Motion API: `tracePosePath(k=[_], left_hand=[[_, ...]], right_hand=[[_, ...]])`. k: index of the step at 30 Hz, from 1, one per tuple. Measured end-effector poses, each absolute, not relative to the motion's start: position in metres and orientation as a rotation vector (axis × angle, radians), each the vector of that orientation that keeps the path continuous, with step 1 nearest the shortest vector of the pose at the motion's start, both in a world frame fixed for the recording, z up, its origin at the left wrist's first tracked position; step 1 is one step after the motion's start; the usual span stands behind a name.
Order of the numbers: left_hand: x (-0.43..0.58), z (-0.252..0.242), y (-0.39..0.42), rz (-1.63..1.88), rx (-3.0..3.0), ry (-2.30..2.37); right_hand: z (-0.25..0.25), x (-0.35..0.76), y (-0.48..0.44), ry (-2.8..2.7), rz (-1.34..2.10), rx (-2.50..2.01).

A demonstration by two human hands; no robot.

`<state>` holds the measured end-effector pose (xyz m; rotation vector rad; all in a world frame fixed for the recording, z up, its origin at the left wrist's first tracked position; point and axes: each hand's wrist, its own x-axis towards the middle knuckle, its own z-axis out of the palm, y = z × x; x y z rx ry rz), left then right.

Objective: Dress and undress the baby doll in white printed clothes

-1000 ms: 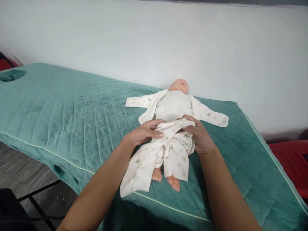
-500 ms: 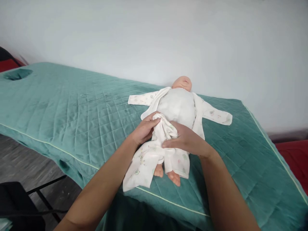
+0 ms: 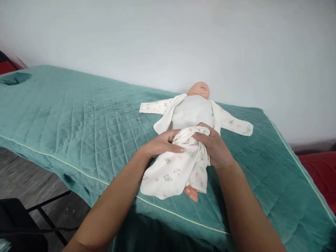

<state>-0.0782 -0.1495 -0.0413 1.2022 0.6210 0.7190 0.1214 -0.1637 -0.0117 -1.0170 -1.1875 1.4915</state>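
Observation:
A baby doll (image 3: 193, 111) lies on its back, its head toward the wall, in an open white printed jacket (image 3: 233, 122) with the sleeves spread out. White baby pants (image 3: 168, 175) with small animal prints cover its lower body; one foot (image 3: 191, 192) sticks out below. My left hand (image 3: 164, 142) grips the bunched cloth of the pants from the left, thumb on top. On the right, my right hand (image 3: 211, 141) pinches the gathered upper part of the pants near the doll's belly. The doll's other foot and its legs are hidden under the cloth.
A green quilted cover (image 3: 105, 122) with pale piping lies over the bed, with a face hole (image 3: 15, 78) at the far left. The wall (image 3: 157, 42) stands right behind. A red object (image 3: 319, 175) is at the right, a dark chair-like object (image 3: 18, 224) at lower left.
Both hands have shifted right with the bunched waist of the pants. The left leg cloth has swung over and now covers one foot. The doll's upper body stays in place.

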Motion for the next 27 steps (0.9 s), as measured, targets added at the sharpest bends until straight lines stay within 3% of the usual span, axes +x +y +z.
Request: tracePosePath(k=[9,27], left_hand=[[-0.071,-0.051,-0.149,1.038,0.882,0.681],[-0.070,-0.055,-0.146,0.947,1.108,0.687]], right_hand=[[-0.002,0.123,-0.171,-1.862,1.486,-1.114],[-0.013,0.117,-0.170,-1.212,1.554,-0.972]])
